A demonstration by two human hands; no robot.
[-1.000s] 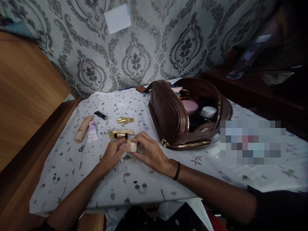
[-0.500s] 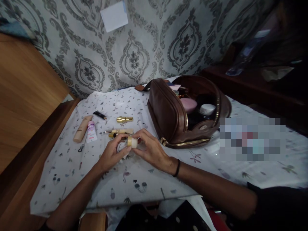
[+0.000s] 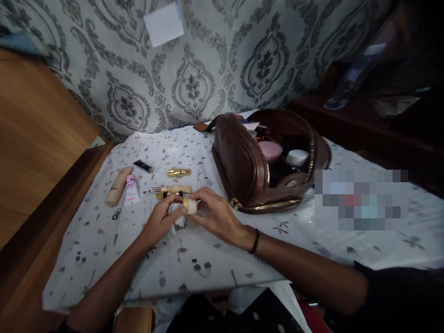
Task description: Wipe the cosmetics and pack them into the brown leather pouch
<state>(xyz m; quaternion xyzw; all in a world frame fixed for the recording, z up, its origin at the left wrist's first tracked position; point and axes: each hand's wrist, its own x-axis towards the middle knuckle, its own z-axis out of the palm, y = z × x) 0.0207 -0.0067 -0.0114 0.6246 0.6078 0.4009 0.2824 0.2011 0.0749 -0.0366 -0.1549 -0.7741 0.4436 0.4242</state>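
Note:
Between my hands is a small pale jar with a yellow band (image 3: 189, 206). My left hand (image 3: 163, 219) grips its left side with thumb and fingers, and my right hand (image 3: 217, 212) pinches its right side. A white item (image 3: 178, 222), too unclear to name, shows beneath the left fingers. Just beyond the hands lie a slim beige tube (image 3: 180, 189) and a black and gold tube (image 3: 166, 194), partly hidden by the fingers. Farther back rests a gold tube (image 3: 179, 172).
An unzipped brown bag (image 3: 243, 162) holding cosmetics stands right of the hands. At the left lie a beige tube (image 3: 118, 187), a pink and white tube (image 3: 132, 190) and a black tube (image 3: 143, 165). A patterned cloth (image 3: 138, 277) covers the surface; a bottle (image 3: 355, 76) is at back right.
The jar has shifted very slightly left in my hands, and the white item beneath it sits a little lower. The rest looks almost the same.

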